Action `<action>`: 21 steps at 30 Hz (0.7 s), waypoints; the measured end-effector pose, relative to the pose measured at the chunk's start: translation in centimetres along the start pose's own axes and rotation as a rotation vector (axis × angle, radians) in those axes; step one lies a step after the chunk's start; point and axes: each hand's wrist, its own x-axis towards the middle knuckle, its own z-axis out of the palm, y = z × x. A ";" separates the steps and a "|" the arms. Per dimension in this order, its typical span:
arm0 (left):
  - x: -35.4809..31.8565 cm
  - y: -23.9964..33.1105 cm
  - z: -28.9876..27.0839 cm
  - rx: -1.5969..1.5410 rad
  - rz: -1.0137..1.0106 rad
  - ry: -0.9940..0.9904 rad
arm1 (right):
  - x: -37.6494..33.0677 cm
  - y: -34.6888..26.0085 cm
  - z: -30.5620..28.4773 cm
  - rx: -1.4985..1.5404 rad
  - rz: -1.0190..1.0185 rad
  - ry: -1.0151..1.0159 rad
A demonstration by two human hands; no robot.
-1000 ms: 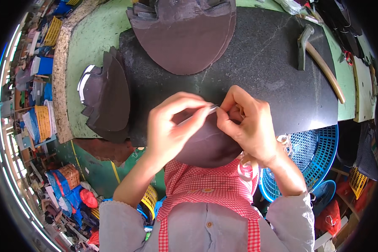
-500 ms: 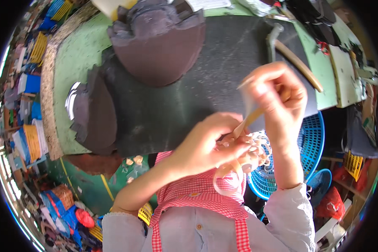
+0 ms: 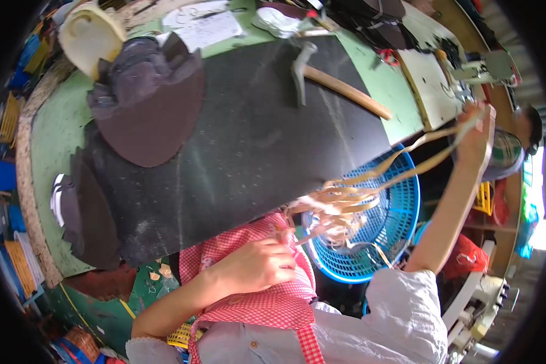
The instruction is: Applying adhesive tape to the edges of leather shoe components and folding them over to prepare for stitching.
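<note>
A: ok what's the biggest stuff in this shot?
B: Easily the pale green tabletop with a speckled, worn edge on the left. A big flat black sheet covers most of the middle.
A: And under that in size?
B: Red-and-white gingham apron on the person, then a round blue plastic basket with slotted sides, just off the near right edge of the sheet.
A: What are the dark things?
B: A dark brown, round-edged stack of flat pieces at the far left of the sheet, plus a smaller dark stack with a jagged edge nearer the person.
A: Where are the strips?
B: Thin tan ribbon-like strips, tangled over the basket, a few stretched out to the right. Bit smaller: a metal-headed hammer with a wooden handle, lying on the sheet.
A: Hands?
B: Right hand is way out right, closed on the strip ends, kinda blurry. Left hand is in front of the apron, fingers bent, near the tangle. Can't tell if it's gripping anything.
A: Smallest?
B: Red-handled scissors on the green, past the hammer.
</note>
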 end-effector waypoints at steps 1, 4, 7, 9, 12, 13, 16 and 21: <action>0.5 -0.1 -1.3 0.062 -0.019 0.115 | 0.2 -1.9 -1.8 0.013 -0.110 0.133; 1.8 -1.4 -9.7 0.227 -0.111 0.459 | -2.7 -2.6 5.0 -0.136 -0.094 -0.220; 1.2 -5.0 -17.8 0.735 -0.244 0.860 | -6.3 5.5 15.5 -0.385 -0.132 0.115; -1.1 -7.7 -20.9 0.956 -0.580 0.981 | -6.9 10.6 18.7 -0.486 0.083 -0.063; -4.3 -10.9 -22.3 1.146 -0.759 0.836 | -7.8 15.0 23.3 -0.504 0.296 -0.110; -4.2 -11.6 -21.9 1.098 -0.719 0.894 | -8.1 15.6 23.9 -0.572 0.323 -0.154; -3.2 -10.4 -20.8 1.106 -0.555 0.931 | -9.1 17.4 24.6 -0.608 0.307 -0.161; -3.5 -9.7 -19.7 1.073 -0.593 0.954 | -9.0 18.4 26.9 -0.603 0.412 -0.353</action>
